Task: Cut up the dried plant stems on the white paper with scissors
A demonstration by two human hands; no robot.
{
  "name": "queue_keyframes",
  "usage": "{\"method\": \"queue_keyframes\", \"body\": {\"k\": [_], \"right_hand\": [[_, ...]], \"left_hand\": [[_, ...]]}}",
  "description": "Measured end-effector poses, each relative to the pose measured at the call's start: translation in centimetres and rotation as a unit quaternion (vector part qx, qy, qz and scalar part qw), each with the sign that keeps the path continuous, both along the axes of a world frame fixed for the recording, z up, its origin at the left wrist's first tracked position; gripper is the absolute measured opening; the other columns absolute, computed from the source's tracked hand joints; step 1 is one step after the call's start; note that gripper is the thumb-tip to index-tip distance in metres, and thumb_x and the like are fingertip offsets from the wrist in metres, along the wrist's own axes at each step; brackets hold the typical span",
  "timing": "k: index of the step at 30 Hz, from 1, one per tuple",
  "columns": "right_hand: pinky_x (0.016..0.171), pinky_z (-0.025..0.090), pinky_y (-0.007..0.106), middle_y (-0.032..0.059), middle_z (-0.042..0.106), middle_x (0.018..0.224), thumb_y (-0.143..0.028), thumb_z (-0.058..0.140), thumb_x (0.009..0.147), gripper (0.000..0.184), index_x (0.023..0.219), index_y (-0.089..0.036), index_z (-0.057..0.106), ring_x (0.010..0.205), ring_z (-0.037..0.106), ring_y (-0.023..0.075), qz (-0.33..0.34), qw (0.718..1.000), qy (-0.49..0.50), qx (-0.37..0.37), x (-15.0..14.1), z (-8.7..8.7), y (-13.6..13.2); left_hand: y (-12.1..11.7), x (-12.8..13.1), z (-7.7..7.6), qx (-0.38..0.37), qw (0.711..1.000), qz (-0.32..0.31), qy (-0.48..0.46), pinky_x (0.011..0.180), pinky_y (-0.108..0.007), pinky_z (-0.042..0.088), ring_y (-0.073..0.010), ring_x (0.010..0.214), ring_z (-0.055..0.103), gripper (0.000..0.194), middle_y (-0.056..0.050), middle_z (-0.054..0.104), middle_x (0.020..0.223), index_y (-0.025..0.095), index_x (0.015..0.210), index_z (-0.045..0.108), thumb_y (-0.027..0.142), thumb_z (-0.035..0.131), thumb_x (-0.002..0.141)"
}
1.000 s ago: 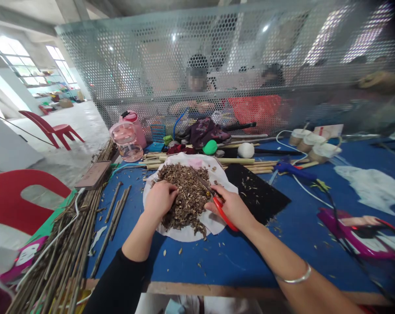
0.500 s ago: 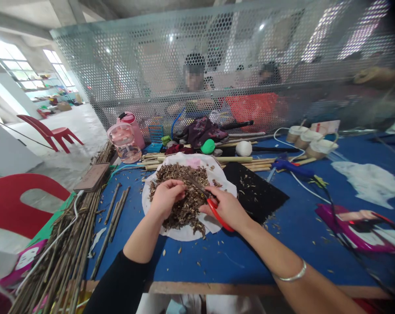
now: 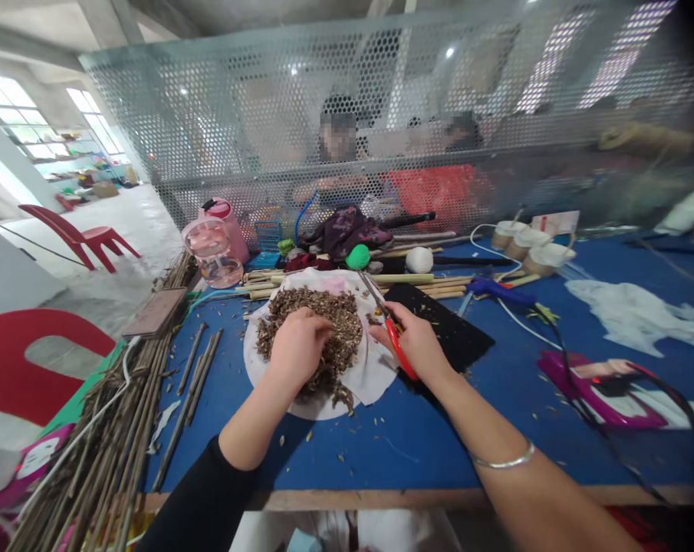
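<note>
The right hand (image 3: 416,343) is holding the red scissors (image 3: 398,341) in its closed fingers, while the left hand (image 3: 304,343) is curling its fingers over the brown bits (image 3: 336,349), maybe pinching some, I cannot tell.

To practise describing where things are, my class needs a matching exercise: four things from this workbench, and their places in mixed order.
Things
1. Scissors
2. Dried brown pieces
3. Black sheet
4. Pink bottle

Places
A. Heaped on the white cloth
B. Beside the clear jug
C. In the right hand
D. Lying flat on the blue tabletop

Right pairs: 1-C, 2-A, 3-D, 4-B
</note>
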State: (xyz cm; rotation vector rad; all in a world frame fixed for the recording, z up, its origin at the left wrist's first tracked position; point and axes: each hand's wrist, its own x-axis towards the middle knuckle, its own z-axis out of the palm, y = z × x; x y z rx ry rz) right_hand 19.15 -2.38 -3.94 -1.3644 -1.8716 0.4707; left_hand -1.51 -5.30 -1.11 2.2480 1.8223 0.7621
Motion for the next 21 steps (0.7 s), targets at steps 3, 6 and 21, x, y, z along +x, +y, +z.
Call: {"method": "queue_keyframes", "body": {"k": [3, 6, 21], "right_hand": [[0.064, 0.046, 0.025, 0.0066, 0.067, 0.080, -0.045, 0.060, 0.074, 0.048, 0.110, -0.014, 0.055, 0.072, 0.061, 0.0176, -0.009, 0.999, 0.033, 0.010, 0.3, 0.1, 0.3], [0.065, 0.047, 0.025, 0.0060, 0.066, 0.075, -0.044, 0.059, 0.075, 0.047, 0.111, -0.014, 0.054, 0.075, 0.062, 0.0189, 0.003, 0.998, 0.057, 0.007, 0.3, 0.0, 0.3], [0.066, 0.047, 0.028, 0.0043, 0.066, 0.079, -0.043, 0.062, 0.072, 0.050, 0.114, -0.018, 0.052, 0.070, 0.061, 0.0186, 0.064, 0.997, -0.026, -0.032, -1.2, -0.2, -1.1]], "left_hand": [[-0.2, 1.8, 0.5, -0.043, 0.991, -0.065, 0.112, 0.074, -0.032, 0.040, -0.0213, 0.084, 0.055, 0.017, -0.006, 0.063, 0.079, 0.023, 0.077, 0.071, 0.020, 0.054, 0.077], [-0.3, 3.5, 0.0, -0.066, 0.978, -0.094, 0.176, 0.074, -0.037, 0.039, -0.0252, 0.086, 0.054, 0.016, -0.009, 0.063, 0.082, 0.020, 0.076, 0.071, 0.021, 0.055, 0.076], [0.0, 0.8, -1.8, -0.086, 0.925, 0.053, -0.368, 0.058, -0.024, 0.041, -0.0127, 0.061, 0.052, 0.030, -0.004, 0.064, 0.070, 0.015, 0.077, 0.065, 0.041, 0.050, 0.080]]}}
